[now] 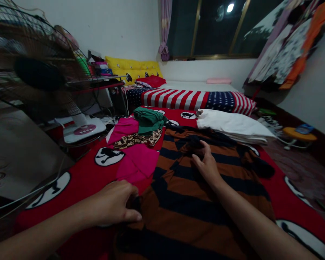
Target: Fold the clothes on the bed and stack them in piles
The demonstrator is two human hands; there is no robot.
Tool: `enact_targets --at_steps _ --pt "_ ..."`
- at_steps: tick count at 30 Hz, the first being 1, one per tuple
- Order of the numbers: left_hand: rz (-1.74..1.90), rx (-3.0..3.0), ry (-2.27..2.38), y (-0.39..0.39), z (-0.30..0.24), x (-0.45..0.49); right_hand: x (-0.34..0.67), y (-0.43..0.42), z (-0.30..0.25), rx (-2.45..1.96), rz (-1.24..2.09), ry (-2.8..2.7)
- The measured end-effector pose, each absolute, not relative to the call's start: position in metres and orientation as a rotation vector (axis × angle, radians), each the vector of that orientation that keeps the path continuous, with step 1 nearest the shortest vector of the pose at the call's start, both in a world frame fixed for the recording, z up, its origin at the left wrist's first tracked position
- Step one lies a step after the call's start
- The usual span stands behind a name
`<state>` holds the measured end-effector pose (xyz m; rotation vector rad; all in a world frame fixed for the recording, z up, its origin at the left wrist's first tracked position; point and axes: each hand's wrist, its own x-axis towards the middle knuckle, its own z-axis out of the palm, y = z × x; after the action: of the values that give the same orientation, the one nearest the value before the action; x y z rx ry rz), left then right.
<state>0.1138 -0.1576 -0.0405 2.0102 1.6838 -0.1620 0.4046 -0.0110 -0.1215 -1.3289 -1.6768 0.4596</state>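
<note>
A brown and navy striped shirt [189, 202] lies spread over the red bed cover, partly wrinkled. At its left edge, my left hand [116, 202] is closed, with dark cloth showing between thumb and fingers. My right hand [206, 164] pinches a bunched dark part of the same shirt farther up, near its far end. Beyond my left hand are a bright pink cloth [138, 162], a patterned tan and black cloth [138, 140] and a folded green garment [149, 120] on top. A folded white cloth [230, 124] lies past the shirt on the right.
The red cover [83, 187] has white ovals with black figures. On the left stands a fan [81, 126] beside a cabinet [21, 144]. A bed with a flag-patterned cover [176, 99] is behind. At right are a small stool [299, 134] and hanging clothes [292, 54].
</note>
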Motion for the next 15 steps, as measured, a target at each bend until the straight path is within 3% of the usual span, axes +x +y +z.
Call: enact_targets --at_steps 5,9,15 --pt "0.072 1.955 1.526 -0.154 -0.039 0.118 0.407 0.009 -0.105 -1.499 0.412 -1.911" --pt "0.249 1.895 1.307 -0.147 -0.012 0.144 0.402 0.032 -0.088 -1.497 0.570 -2.016" --pt "0.336 1.963 1.080 -0.144 0.019 0.207 0.408 0.049 -0.065 -1.413 0.839 -1.604"
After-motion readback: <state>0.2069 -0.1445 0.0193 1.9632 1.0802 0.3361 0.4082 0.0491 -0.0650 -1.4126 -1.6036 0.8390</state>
